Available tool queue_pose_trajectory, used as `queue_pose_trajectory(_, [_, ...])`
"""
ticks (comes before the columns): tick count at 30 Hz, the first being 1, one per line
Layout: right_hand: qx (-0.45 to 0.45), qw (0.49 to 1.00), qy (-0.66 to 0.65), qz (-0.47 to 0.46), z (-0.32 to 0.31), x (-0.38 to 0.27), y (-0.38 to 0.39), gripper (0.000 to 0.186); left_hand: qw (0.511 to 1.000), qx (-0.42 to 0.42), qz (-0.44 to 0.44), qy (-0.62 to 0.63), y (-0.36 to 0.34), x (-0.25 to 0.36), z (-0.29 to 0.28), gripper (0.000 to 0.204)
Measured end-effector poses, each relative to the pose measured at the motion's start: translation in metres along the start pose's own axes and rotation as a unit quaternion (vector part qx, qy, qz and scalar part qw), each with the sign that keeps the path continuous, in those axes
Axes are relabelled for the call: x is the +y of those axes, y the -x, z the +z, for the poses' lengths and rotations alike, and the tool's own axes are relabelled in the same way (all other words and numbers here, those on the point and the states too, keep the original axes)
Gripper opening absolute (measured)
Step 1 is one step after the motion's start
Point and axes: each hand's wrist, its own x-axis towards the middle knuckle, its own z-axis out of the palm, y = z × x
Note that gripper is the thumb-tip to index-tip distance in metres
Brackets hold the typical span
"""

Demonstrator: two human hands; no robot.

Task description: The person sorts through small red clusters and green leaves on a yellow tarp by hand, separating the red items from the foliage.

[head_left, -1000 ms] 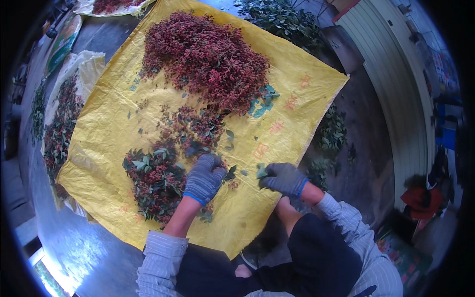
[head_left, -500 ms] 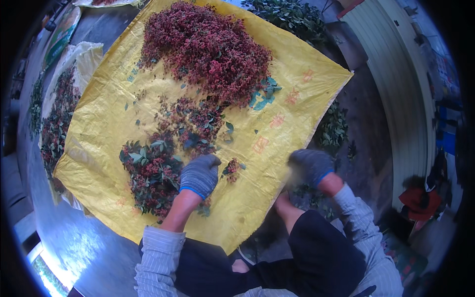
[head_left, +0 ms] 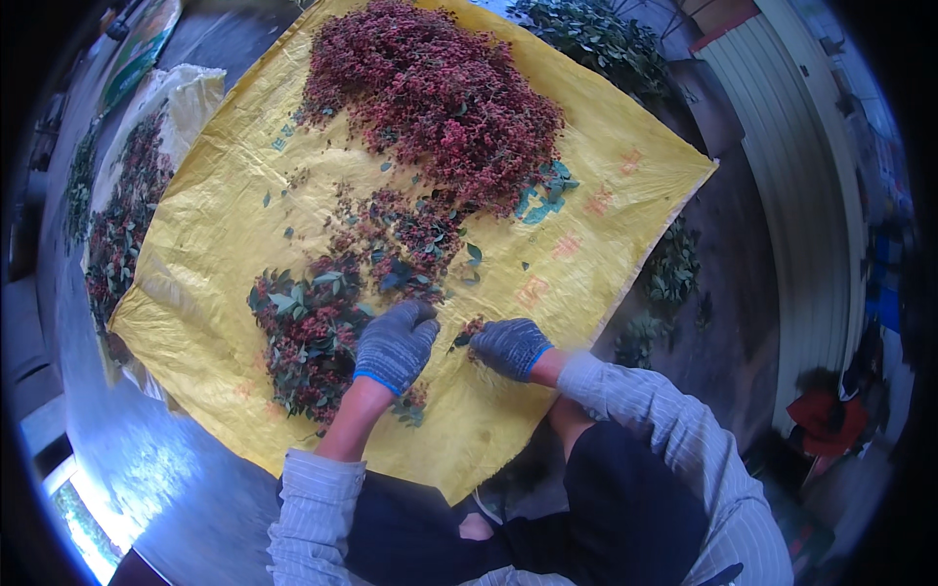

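My left hand, in a grey knit glove with a blue cuff, is closed beside the right edge of a leafy pile of red berry sprigs. What its fingers hold, if anything, is hidden. Just to its right, my right hand, gloved alike, has its fingers closed at a small red berry sprig. Both hands are low over a yellow woven plastic sheet. Beyond them lie scattered berries and leaves, reaching up to a large heap of dark red berries.
Cut green leafy branches lie past the sheet's far edge, with more leaves on the floor at right. A pale sack with berry branches is at left. A ribbed pale panel and a red object stand at right.
My right hand has swung left from beyond the sheet's right edge to the small sprig. My left hand stays near the leafy pile. The whole view has shifted slightly.
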Motion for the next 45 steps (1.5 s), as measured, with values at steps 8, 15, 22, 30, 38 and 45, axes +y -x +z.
queue_pose_trajectory(8, [0.074, 0.873, -0.442, 0.192, -0.060, -0.015, 0.009, 0.027, 0.998, 0.009, -0.015, 0.060, 0.002, 0.011, -0.025, 0.030])
queue_pose_trajectory(15, [0.451, 0.817, -0.304, 0.192, -0.139, 0.053, -0.032, 0.056, 0.999, 0.018, -0.006, 0.047, -0.004, 0.021, -0.026, 0.027])
queue_pose_trajectory(22, [0.183, 0.966, 0.041, 0.178, -0.056, 0.026, -0.058, 0.061, 1.000, 0.001, -0.002, 0.018, -0.005, 0.015, -0.019, 0.030])
queue_pose_trajectory(30, [0.202, 0.967, 0.019, 0.152, -0.012, 0.048, -0.066, 0.020, 1.000, -0.005, 0.008, 0.020, 0.002, 0.016, -0.022, 0.030])
queue_pose_trajectory(38, [0.160, 0.935, -0.149, 0.278, -0.039, 0.042, -0.040, 0.029, 0.999, -0.034, -0.009, 0.022, 0.006, 0.014, -0.026, 0.034])
queue_pose_trajectory(45, [0.393, 0.840, -0.273, 0.257, -0.079, 0.076, 0.033, 0.024, 0.996, -0.084, 0.009, 0.009, 0.007, 0.028, -0.022, 0.034])
